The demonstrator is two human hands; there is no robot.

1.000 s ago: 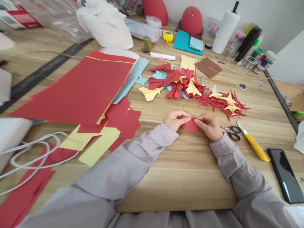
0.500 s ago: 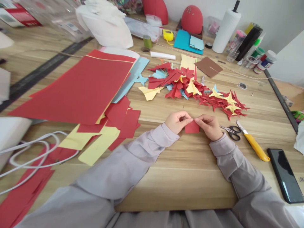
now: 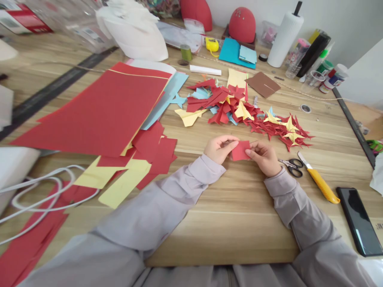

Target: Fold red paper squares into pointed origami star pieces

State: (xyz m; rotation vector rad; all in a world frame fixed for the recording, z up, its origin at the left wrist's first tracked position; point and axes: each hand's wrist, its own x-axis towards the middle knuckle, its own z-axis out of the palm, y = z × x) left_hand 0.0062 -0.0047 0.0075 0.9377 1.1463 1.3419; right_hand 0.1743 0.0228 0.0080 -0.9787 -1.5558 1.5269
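Wood-grain desk (image 3: 227, 235) strewn with coloured paper, a small red piece held at its centre

Behind the desk rose a pale wall (image 3: 359, 24), with a white bottle (image 3: 285, 40) standing near it. Large red sheets (image 3: 101, 111) lay flat on the left, partly covering blue paper (image 3: 161, 107). Across the middle stretched a heap of folded paper shapes (image 3: 220, 105), mostly red, with some yellow and blue. Many were pointed and looked finished. By contrast, the smaller red cut pieces (image 3: 158, 155) and yellow strips (image 3: 115, 189) beside the large sheets looked flat and unfolded, so plenty of paper seemed unworked.

At the right edge lay a dark phone (image 3: 357, 223). The left hand (image 3: 218, 149) and right hand (image 3: 265, 157) met just in front of the heap. To their right were a yellow-handled knife (image 3: 323, 185) and black-handled scissors (image 3: 295, 165), both out of the hands.

Smallest was the red piece (image 3: 240, 150), between the hands. Each had a narrow grip on it, thumb against fingers: the left at its upper left, the right at its right side. It looked roughly square; whether it was already creased could not be told.
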